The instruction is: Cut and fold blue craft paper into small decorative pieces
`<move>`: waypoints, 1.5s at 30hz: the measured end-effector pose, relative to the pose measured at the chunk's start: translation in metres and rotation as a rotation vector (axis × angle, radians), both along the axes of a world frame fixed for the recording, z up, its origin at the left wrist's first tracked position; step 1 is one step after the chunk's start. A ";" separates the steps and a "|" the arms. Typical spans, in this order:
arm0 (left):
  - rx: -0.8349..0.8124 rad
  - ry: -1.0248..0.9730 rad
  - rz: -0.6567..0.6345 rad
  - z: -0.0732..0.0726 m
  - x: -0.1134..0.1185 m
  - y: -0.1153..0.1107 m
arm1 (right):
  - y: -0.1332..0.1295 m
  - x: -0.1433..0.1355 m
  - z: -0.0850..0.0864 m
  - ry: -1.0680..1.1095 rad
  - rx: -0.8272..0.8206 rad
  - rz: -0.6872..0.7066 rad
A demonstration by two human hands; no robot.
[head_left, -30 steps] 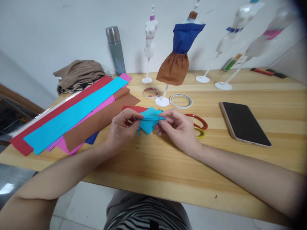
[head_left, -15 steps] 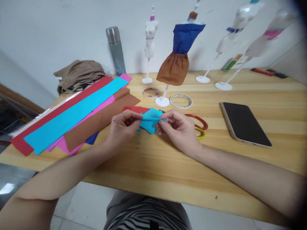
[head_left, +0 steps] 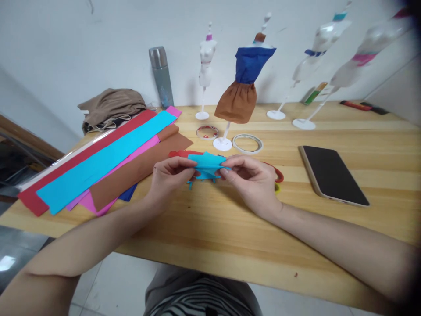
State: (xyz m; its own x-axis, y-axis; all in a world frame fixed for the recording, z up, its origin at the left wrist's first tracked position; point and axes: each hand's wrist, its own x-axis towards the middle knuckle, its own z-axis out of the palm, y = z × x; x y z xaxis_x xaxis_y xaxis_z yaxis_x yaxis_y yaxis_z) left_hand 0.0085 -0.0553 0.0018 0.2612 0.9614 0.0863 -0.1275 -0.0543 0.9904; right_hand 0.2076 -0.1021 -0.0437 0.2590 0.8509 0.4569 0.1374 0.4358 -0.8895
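Observation:
A small piece of light blue paper (head_left: pixel 208 164) is stretched level between my two hands, with a fold running across it. My left hand (head_left: pixel 173 175) pinches its left end between thumb and fingers. At the right end, my right hand (head_left: pixel 251 180) pinches it the same way. Behind the paper lies a red piece (head_left: pixel 179 154), partly covered. Scissors with red (head_left: pixel 279 173) and yellow handles are mostly hidden behind my right hand. A mannequin in a blue top (head_left: pixel 251 66) and brown skirt (head_left: pixel 237 103) stands beyond my hands.
Long coloured paper strips (head_left: pixel 108 162) lie at the left, near a brown cloth (head_left: pixel 113 107) and a bottle (head_left: pixel 162 79). Two tape rolls, one white (head_left: pixel 248 151), sit behind my hands. A phone (head_left: pixel 333 175) lies at the right. More mannequins (head_left: pixel 205 66) stand along the wall.
The light blue paper is flatter and more spread between my fingers, its lower part no longer hanging as far. My right hand covers more of the scissors. The view has tilted up slightly.

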 end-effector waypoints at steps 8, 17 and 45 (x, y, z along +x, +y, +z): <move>0.154 0.030 0.007 -0.003 -0.004 -0.001 | 0.002 0.002 0.005 -0.043 0.001 -0.022; 0.298 0.083 0.058 -0.002 -0.006 -0.002 | 0.001 0.004 0.009 -0.149 0.024 -0.052; 0.041 0.041 0.011 0.001 -0.001 0.000 | 0.004 0.002 0.008 0.083 -0.077 0.048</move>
State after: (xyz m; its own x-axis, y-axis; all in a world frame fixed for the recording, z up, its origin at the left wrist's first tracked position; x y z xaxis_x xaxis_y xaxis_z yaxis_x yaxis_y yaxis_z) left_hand 0.0079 -0.0552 0.0025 0.2547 0.9602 0.1146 -0.0855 -0.0956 0.9917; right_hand 0.2093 -0.0984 -0.0359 0.2515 0.8951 0.3682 0.0430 0.3697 -0.9281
